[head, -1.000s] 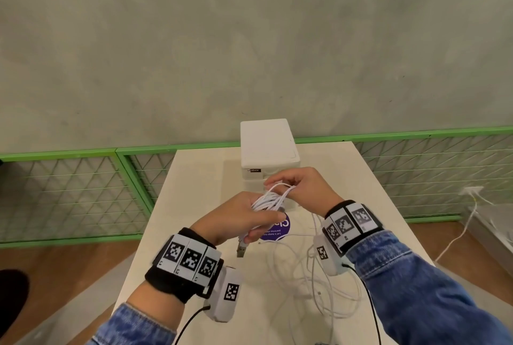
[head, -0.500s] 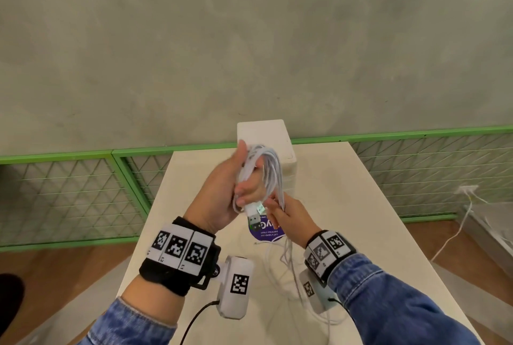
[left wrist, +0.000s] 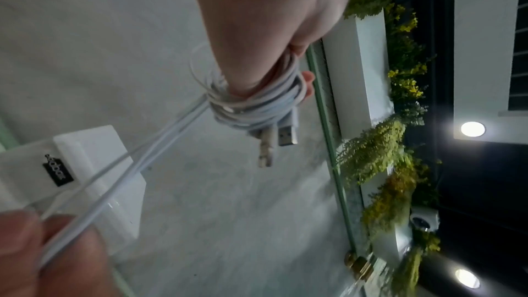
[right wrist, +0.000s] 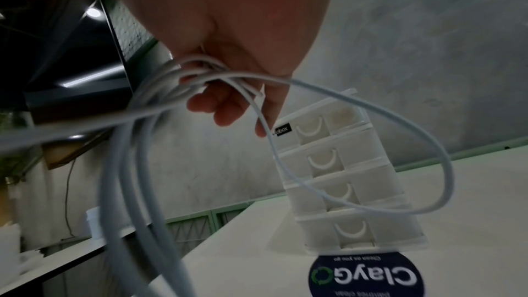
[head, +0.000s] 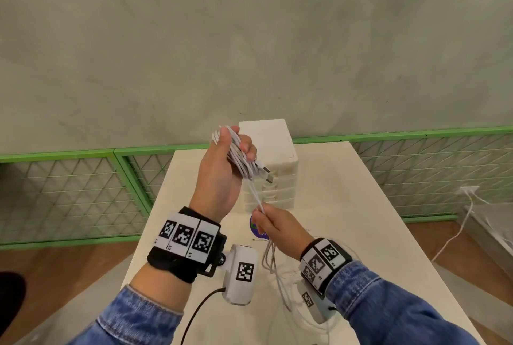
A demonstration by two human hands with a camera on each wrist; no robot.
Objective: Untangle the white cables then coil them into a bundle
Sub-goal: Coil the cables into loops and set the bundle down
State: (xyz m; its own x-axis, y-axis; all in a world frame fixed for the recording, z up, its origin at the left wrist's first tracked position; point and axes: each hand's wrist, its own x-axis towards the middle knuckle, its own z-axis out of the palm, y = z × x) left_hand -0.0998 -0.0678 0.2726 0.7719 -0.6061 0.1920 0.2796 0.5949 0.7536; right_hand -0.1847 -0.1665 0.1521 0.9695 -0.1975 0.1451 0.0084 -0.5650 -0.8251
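My left hand [head: 230, 155] is raised above the table and grips a coil of white cables [head: 238, 154]; two plug ends [head: 266, 173] stick out to its right. In the left wrist view the coil [left wrist: 257, 103] wraps over my fingers, with a USB plug [left wrist: 287, 137] hanging below. From the coil, strands [head: 256, 197] run down to my right hand [head: 270, 226], which pinches them. Below that hand the loose cables [head: 273, 269] trail onto the table. In the right wrist view the strands [right wrist: 177, 89] pass through my curled fingers and one loop [right wrist: 445, 166] hangs free.
A white stack of small drawers [head: 270, 161] stands on the beige table [head: 361, 219] just behind my hands. A round dark sticker [head: 256, 229] lies on the table under my right hand. Green mesh fencing [head: 69, 191] runs behind and left of the table.
My left hand has risen with the coil, which now points its plugs to the right. My right hand has dropped below it and slid down the strands, pulling them taut.
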